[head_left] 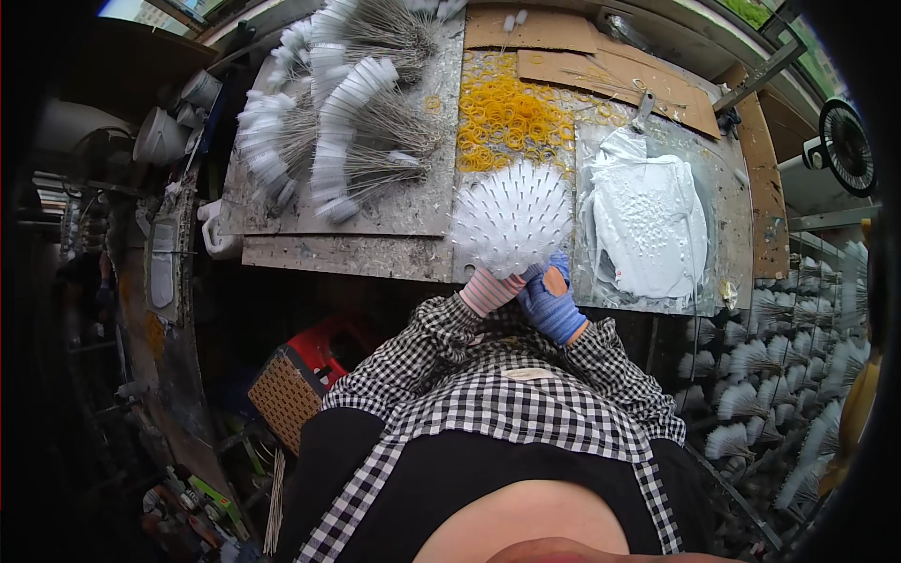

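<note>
Both hands hold one fan-shaped bundle of white-tipped sticks [511, 216] upright at the near edge of the workbench [375, 253]. My left hand [490, 289], in a pink striped glove, grips the bundle's base from the left. My right hand [552, 298], in a blue glove, clasps the same base from the right, touching the left hand. The white tips spread out above the hands and hide the bench behind them. A pile of yellow rubber bands [507, 117] lies just beyond the bundle.
A clear tray of white paint [648, 225] sits right of the hands. Bundles of white-tipped sticks [328, 122] lie fanned at the bench's left. Cardboard sheets [601, 66] lie at the back. More white bundles stand in a rack [779, 375] at the right. A red crate [324, 352] sits below.
</note>
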The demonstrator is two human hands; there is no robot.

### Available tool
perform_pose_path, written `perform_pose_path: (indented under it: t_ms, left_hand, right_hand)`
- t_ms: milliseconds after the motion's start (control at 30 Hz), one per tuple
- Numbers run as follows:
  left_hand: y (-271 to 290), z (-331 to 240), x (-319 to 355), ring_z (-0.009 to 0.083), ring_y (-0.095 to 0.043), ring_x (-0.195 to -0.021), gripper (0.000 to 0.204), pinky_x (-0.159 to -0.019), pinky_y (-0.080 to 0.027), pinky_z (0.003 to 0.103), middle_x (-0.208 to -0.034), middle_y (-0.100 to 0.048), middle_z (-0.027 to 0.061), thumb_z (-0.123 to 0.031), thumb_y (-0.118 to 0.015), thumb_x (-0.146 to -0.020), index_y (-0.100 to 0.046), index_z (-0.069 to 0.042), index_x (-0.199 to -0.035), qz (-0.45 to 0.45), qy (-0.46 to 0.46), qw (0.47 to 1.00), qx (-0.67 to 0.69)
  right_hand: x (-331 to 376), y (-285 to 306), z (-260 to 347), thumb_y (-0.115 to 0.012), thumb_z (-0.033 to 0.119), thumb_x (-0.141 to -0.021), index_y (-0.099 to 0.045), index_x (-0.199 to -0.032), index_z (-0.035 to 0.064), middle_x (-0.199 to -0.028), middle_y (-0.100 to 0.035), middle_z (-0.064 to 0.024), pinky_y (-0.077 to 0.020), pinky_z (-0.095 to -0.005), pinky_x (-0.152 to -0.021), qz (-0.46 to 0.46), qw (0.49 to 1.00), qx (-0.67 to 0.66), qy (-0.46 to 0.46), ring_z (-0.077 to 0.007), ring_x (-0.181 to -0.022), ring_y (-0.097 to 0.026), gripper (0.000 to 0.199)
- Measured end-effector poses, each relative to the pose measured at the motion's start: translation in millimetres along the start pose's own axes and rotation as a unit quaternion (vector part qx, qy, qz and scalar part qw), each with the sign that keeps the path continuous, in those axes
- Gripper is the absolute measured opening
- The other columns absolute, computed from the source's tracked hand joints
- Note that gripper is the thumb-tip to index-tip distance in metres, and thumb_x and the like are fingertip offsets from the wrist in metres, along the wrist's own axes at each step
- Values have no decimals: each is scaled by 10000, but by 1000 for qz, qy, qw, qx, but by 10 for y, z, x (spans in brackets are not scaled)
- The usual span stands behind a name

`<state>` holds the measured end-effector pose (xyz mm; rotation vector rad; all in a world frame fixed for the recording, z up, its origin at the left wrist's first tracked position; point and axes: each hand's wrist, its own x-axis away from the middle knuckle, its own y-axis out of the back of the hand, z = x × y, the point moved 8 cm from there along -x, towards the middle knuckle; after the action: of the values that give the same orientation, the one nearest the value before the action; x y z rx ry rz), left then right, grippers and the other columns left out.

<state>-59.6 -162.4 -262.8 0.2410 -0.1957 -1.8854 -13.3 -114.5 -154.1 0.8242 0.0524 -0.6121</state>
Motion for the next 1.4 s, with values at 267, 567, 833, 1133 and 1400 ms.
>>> perform_pose_path:
  t_ms: [267, 567, 833, 1133, 1400]
  left_hand:
    - [12, 931, -25, 274, -619, -1170, 333, -1037, -475, 420, -1275, -646, 75, -171, -670, -930, -668, -217, -1260, -151, 240, 674, 682]
    - [-19, 1449, -450, 183, -572, -1177, 581, -1050, -447, 351, -1276, -623, 99, -294, -757, -900, -538, -25, -1366, -33, 190, 59, 979]
    - [801, 2584, -259, 236, -470, -1371, 543, -1174, -356, 432, -1441, -541, 32, -251, -611, -895, -544, -229, -1433, -202, 202, 742, 607]
    - [41, 2676, 51, 186, -680, -833, 250, -781, -543, 356, -811, -657, 45, -92, -719, -854, -694, -75, -1102, -96, 296, 541, 781]
    - [-534, 2740, 442, 83, -621, -742, 146, -686, -515, 229, -798, -652, 13, -108, -666, -982, -648, -4, -1083, -45, 455, 79, 886]
  right_hand:
    - [-22, 236, 127, -687, 154, -783, -580, -1253, 58, -1237, -635, -159, -385, -518, -1062, -33, 996, 48, 63, -402, -1177, -564, 492]
    - [-26, 637, 34, -669, 135, -857, -553, -1234, -10, -987, -661, -235, -514, -481, -745, -31, 999, -22, -13, -436, -884, -643, 421]
    - [-336, 1447, 110, -619, 324, -946, -579, -1084, -55, -861, -650, -274, -514, -487, -721, 112, 989, 50, -88, -441, -798, -647, 405]
    - [-790, 1238, 342, -550, 550, -995, -700, -1098, 21, -789, -713, -66, -526, -244, -587, 354, 835, -339, -251, -121, -624, -678, 559]
    - [-2055, 471, -755, -639, 244, -917, -705, -945, 137, -855, -679, -93, -546, -438, -741, 68, 966, 214, 131, -309, -839, -683, 129]
